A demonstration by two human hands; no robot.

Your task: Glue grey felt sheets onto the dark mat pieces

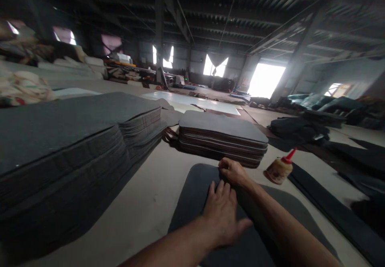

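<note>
A dark grey sheet with rounded corners, perhaps fabric or felt, lies flat on the pale table in front of me. My left hand presses on it, palm down, with fingers stretched and thumb out to the right. Just beyond, my right hand is closed at the sheet's far edge, its fingers curled in a pinch there. The fingertips are partly hidden. To the right of that hand, a glue-type squeeze bottle with a red nozzle stands tilted on the table.
Behind the hands sits a stack of similar grey sheets. A taller, larger stack fills the left side. Dark strips lie along the right, with piled dark material farther back. The pale tabletop runs between the stacks.
</note>
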